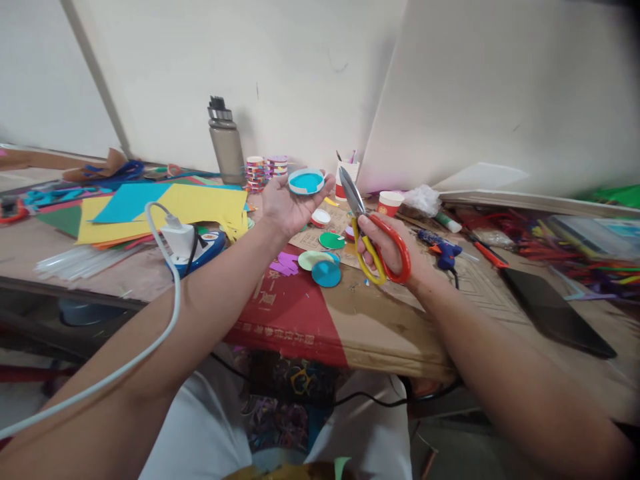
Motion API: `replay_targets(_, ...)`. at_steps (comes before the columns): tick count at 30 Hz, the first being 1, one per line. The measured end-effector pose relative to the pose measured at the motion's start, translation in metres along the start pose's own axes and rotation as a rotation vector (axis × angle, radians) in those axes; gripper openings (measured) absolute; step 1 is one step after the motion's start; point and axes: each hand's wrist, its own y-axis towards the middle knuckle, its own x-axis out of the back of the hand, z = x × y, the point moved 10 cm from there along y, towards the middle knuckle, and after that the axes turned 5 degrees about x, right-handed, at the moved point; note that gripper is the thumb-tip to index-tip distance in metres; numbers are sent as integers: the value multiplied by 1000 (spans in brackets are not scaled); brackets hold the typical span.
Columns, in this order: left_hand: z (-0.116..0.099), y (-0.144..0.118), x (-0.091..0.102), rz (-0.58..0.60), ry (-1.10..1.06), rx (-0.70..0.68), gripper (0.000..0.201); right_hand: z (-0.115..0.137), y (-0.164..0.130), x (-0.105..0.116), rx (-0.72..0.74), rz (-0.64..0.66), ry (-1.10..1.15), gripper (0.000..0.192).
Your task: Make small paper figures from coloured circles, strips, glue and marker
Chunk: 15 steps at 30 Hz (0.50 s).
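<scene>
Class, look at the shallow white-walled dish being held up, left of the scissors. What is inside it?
Inside the dish is a blue layer. Whatever lies beneath the blue is covered, and the dish's underside is turned out of sight.

It seems to be a craft workshop: a bench (17, 253) is spread with coloured paper sheets (190, 207), cut paper discs (327, 274), clear sticks (83, 260) resembling glue sticks, a blue glue gun (446, 253), paper cups (391, 203) and heaped bright strips (540, 250), with red-and-yellow scissors (353, 195) raised above it. A plain pale wall (300, 67) stands behind.
</scene>
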Motion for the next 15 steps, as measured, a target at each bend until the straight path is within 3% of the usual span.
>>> replay_targets(7, -7, -2, -6, 35, -38, -58, 34, 2, 1, 1, 24, 5, -3, 45)
replay_targets(15, 1, -10, -20, 125, 39, -28, 50, 0, 3, 2, 25, -8, 37, 44)
